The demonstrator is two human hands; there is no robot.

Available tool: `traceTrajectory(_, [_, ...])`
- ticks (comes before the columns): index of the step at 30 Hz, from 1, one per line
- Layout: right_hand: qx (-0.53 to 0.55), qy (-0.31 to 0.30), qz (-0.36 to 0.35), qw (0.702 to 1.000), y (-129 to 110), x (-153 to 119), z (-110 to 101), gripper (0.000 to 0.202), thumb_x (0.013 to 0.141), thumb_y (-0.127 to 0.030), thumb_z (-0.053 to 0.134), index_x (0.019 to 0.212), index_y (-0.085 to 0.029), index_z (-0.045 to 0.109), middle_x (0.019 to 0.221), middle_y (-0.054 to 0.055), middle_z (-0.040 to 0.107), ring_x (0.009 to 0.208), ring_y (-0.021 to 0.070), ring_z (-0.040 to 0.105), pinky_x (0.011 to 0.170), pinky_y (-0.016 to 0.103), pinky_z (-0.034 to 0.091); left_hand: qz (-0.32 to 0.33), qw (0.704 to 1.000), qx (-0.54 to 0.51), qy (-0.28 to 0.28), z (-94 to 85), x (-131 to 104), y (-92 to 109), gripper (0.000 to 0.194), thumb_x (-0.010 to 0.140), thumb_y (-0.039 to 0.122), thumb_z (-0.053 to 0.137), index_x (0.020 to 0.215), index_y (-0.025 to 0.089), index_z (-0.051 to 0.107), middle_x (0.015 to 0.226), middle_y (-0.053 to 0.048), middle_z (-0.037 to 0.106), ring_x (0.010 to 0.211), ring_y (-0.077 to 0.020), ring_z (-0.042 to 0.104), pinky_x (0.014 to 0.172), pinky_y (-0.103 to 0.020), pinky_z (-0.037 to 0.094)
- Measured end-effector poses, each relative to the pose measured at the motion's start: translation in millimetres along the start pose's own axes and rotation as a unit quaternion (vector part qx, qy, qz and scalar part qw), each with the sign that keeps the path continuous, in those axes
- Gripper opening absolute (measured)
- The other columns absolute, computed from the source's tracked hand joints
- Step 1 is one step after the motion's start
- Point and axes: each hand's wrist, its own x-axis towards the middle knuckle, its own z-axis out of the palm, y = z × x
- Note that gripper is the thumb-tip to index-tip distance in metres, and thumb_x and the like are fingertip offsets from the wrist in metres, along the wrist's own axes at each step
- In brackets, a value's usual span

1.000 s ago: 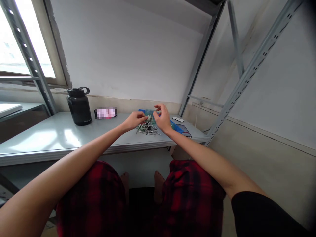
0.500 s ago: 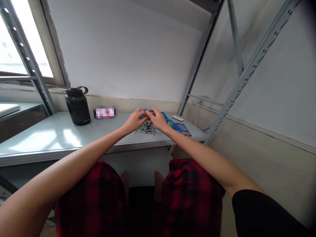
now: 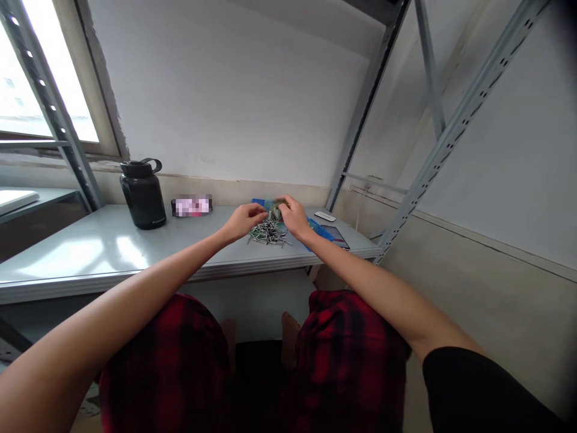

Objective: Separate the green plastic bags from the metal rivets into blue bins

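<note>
On the desk in front of me lies a loose pile of thin silver metal pieces with slim shanks, looking like pop rivets (image 3: 269, 233). My right hand (image 3: 294, 218) has its fingers curled round a crumpled, see-through greenish plastic bag (image 3: 273, 208) above the pile's back edge. To the left, my left hand (image 3: 244, 221) is bent with thumb and fingers close together over the pile; anything between them is too small to make out. Behind and beside the right hand, a blue tray (image 3: 321, 230) is partly hidden by that hand and wrist.
A black bottle (image 3: 143, 195) stands on the left of the grey desk (image 3: 189, 246). A propped phone (image 3: 192, 205) is at the wall side. Right of the tray lie a dark flat device (image 3: 337, 236) and a small white item (image 3: 325, 216). A metal upright (image 3: 444, 153) rises at right.
My hands, which were together at the fingertips, have come apart. The left has drawn back to the left, and the greenish bag now shows more in my right hand.
</note>
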Motion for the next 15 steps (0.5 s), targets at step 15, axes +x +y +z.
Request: traceTrajectory(15, [-0.055, 0.024, -0.049, 0.997, -3.8, -3.0, -4.5, 0.028, 0.082, -0.032, 0.051, 0.106, -0.019, 0.059, 0.103, 0.008, 0.067, 0.092, 0.0214, 0.061, 0.087, 0.037, 0.048, 0.003, 0.999, -0.042, 0.018, 0.4, -0.7, 1.9, 0.023, 0.081, 0.04, 0.062, 0.081, 0.017, 0.059, 0.072, -0.004, 0.066, 0.068, -0.0177, 0.065, 0.069, -0.032, 0.052])
